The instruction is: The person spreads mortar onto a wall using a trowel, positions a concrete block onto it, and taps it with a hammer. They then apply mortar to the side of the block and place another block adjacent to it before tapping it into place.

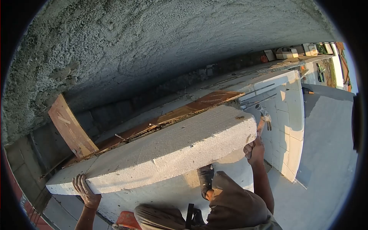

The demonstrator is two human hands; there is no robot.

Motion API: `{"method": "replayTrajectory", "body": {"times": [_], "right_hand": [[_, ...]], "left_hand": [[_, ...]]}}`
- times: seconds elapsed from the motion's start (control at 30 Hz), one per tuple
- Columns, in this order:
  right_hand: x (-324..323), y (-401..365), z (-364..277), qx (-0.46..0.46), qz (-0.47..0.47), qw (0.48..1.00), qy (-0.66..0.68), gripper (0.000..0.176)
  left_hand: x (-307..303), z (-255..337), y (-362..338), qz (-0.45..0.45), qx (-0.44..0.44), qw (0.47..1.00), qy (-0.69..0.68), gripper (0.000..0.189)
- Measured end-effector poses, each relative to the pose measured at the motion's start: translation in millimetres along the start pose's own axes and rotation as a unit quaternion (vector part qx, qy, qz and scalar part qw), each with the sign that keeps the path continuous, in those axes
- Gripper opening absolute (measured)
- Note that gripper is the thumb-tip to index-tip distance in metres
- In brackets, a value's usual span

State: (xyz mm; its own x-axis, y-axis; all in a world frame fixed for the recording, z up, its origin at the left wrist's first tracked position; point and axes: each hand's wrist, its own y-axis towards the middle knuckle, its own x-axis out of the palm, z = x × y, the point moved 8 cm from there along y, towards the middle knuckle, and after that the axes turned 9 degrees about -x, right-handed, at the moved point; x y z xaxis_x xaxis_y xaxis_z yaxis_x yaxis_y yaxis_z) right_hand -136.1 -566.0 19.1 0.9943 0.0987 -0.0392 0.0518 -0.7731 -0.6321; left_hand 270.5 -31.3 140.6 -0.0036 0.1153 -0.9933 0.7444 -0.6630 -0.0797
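Observation:
A long pale block wall top (172,153) runs across the middle of the view. My left hand (86,191) rests on its near edge at the lower left, fingers spread over the edge. Beyond the wall's right end, my right hand (255,149) is wrapped round the handle of a claw hammer (263,115), whose metal head is up beside the wall's end. Along the far side of the wall lies a reddish-brown board (203,101) with ragged edges. Another board (71,126) stands tilted at the left.
Rough grey plaster (153,38) hangs over the top. Metal rods (260,92) stick out past the wall's right end. A white block wall (287,115) stands at the right. Below are my bent legs and a red object (128,220).

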Motion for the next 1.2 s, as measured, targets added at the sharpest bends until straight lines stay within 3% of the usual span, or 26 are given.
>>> {"method": "replayTrajectory", "body": {"times": [0.03, 0.13, 0.23, 0.27, 0.33, 0.37, 0.4, 0.43, 0.53, 0.57, 0.6, 0.67, 0.77, 0.9, 0.97, 1.1, 1.13, 1.17, 1.2], "right_hand": [[-0.6, 1.4, 1.4, 0.006, 0.001, 1.0, -0.027, 0.023], [14.5, -18.6, 20.4, 0.091, -0.165, 0.967, -0.174, 0.021], [1.8, -4.0, 7.8, -0.005, -0.151, 0.976, -0.158, 0.019], [-3.2, -0.2, 8.2, 0.019, -0.172, 0.978, -0.116, 0.021], [11.3, -4.8, -5.5, -0.03, -0.121, 0.992, -0.004, 0.029], [9.0, -1.7, -1.8, -0.025, -0.165, 0.986, -0.011, 0.028], [18.4, -15.1, -1.7, -0.001, -0.234, 0.966, -0.114, 0.025], [25.5, -24.5, -0.6, 0.01, -0.201, 0.975, -0.095, 0.024], [-28.7, 67.8, 21.8, 0.019, -0.448, 0.892, 0.059, 0.03], [-2.1, 35.0, -4.4, -0.008, -0.501, 0.855, 0.136, 0.034], [-3.5, 35.5, -21.0, -0.056, -0.418, 0.903, 0.079, 0.03], [32.2, -40.0, -77.2, -0.21, -0.328, 0.92, -0.039, 0.031], [98.6, -176.1, -140.4, -0.375, -0.338, 0.847, -0.165, 0.037], [192.8, -328.5, -165.8, -0.453, -0.445, 0.714, -0.293, 0.045], [229.0, -389.2, -160.4, -0.485, -0.505, 0.67, -0.249, 0.047], [261.2, -462.3, -102.2, -0.552, -0.522, 0.635, -0.142, 0.034], [263.9, -451.7, -68.6, -0.599, -0.497, 0.606, -0.161, 0.031], [262.9, -442.6, -25.1, -0.738, -0.431, 0.487, -0.18, 0.032], [261.5, -449.9, 15.2, -0.722, -0.447, 0.486, -0.206, 0.032]], "left_hand": [[0.1, 0.6, -0.4, 0.002, -0.002, 1.0, 0.0, 0.066], [1.7, -1.6, 0.2, -0.008, -0.014, 1.0, 0.0, 0.068], [-2.8, 2.3, 2.3, 0.014, 0.001, 0.999, -0.03, 0.078], [-8.5, 5.1, 4.9, -0.005, -0.013, 0.999, -0.041, 0.084], [-15.5, 5.3, 4.7, 0.013, -0.006, 0.998, -0.064, 0.086], [-19.0, 6.0, 5.0, 0.007, -0.01, 0.997, -0.073, 0.087], [-18.6, 4.5, 3.4, -0.002, -0.011, 0.997, -0.071, 0.087], [-14.9, 2.0, 1.1, 0.008, -0.017, 0.998, -0.06, 0.088], [-13.6, -3.2, -7.2, 0.005, -0.026, 0.996, -0.079, 0.089], [-14.4, -3.0, -9.2, -0.012, -0.035, 0.996, -0.075, 0.091], [-18.2, -4.2, -8.6, -0.027, -0.04, 0.996, -0.071, 0.093], [-22.7, -13.8, -9.8, -0.072, -0.038, 0.991, -0.107, 0.096], [-22.9, -20.5, -9.1, -0.082, -0.038, 0.987, -0.134, 0.091], [-13.6, -19.7, -9.9, -0.061, -0.026, 0.991, -0.114, 0.092], [-8.6, -20.4, -12.3, -0.041, -0.036, 0.993, -0.107, 0.093], [-4.6, -20.7, -15.8, -0.032, -0.042, 0.993, -0.109, 0.094], [-3.6, -18.7, -16.8, -0.033, -0.044, 0.992, -0.113, 0.095], [-4.5, -19.1, -17.9, -0.031, -0.048, 0.992, -0.113, 0.095], [-5.0, -19.4, -18.6, -0.033, -0.049, 0.992, -0.112, 0.095]]}}
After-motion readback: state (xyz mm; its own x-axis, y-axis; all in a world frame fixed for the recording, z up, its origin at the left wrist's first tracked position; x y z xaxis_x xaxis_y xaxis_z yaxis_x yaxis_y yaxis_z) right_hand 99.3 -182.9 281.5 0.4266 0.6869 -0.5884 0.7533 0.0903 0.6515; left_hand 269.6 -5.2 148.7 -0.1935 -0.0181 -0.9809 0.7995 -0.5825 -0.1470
